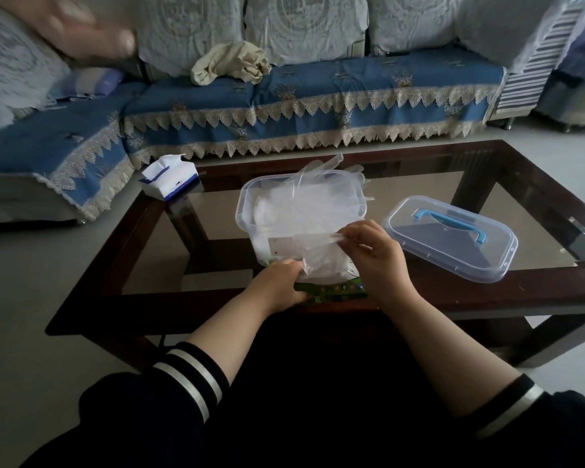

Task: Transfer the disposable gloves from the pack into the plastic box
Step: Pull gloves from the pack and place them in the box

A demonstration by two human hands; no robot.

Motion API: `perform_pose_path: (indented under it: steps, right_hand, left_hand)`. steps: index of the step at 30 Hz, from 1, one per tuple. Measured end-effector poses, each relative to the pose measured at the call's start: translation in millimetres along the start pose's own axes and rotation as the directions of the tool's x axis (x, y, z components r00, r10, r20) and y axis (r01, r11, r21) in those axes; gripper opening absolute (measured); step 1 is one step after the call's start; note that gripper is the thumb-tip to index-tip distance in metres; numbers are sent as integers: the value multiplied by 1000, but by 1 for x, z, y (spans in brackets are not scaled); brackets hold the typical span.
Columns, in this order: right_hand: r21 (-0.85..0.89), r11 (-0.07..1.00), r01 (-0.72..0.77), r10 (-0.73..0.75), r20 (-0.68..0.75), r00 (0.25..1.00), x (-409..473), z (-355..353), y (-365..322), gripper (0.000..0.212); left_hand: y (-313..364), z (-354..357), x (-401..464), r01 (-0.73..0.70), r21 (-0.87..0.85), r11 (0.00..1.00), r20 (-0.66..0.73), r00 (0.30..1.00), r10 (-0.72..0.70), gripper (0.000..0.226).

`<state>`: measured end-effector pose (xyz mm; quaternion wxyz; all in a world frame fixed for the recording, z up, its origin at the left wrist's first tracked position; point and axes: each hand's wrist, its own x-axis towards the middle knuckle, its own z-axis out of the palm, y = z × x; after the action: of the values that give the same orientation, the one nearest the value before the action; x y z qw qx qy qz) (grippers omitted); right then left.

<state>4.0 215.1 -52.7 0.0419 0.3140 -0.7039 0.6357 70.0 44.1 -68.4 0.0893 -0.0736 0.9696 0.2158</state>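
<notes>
A clear plastic box [247, 211] stands open on the glass table, with several thin clear gloves [321, 187] heaped in it and spilling over its far rim. In front of it lies the green-edged glove pack [331, 292] at the table's near edge. My left hand [281, 282] grips the pack's left side and holds it down. My right hand [375, 255] pinches a clear glove [318, 251] that rises out of the pack, just in front of the box's near wall.
The box's clear lid [453, 241] with a blue handle lies to the right on the dark-framed glass table [537, 295]. A white and blue tissue pack [169, 177] sits at the far left corner. A blue-covered sofa [311, 96] stands behind.
</notes>
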Motion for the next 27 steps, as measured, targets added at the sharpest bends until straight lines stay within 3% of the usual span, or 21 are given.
perform_pose_path:
  steps: [3,5,7,8,10,12,16,20,24,27]
  right_hand:
    - [-54,998,28,-28,15,1000,1,2,4,12]
    - [-131,991,26,-20,43,999,1,1,8,7]
    - [-204,979,2,15,81,997,0,0,12,5]
    - [-231,973,-19,43,100,994,0,-2,13,5]
    - [-268,961,-73,113,136,984,0,-4,13,5]
    - [-307,947,-100,153,153,976,0,-6,12,10]
    - [-364,922,-132,200,156,967,-1,-9,8,15]
    - [-385,910,-152,237,184,954,-2,-11,8,19]
    - [-255,947,-196,239,150,959,-2,-10,9,10]
    - [-200,950,-239,263,102,959,-1,-8,12,12]
  left_hand:
    - [0,-2,-4,47,103,994,19,999,-49,53]
    - [2,-6,-7,105,98,990,-18,994,-104,38]
    - [7,-13,-15,177,-101,979,-146,971,-190,23]
    - [10,-18,-18,197,-253,947,-199,948,-250,33]
    - [19,-25,-27,205,-613,763,-156,915,-371,60]
    - [24,-30,-31,213,-748,628,-61,921,-385,84]
    - [31,-30,-32,181,-600,780,-79,956,-283,88]
    - [31,-25,-31,127,-733,668,-99,952,-289,52]
    - [30,-20,-29,22,-758,651,-216,935,-283,50]
    - [27,-19,-31,-13,-756,654,-206,954,-219,51]
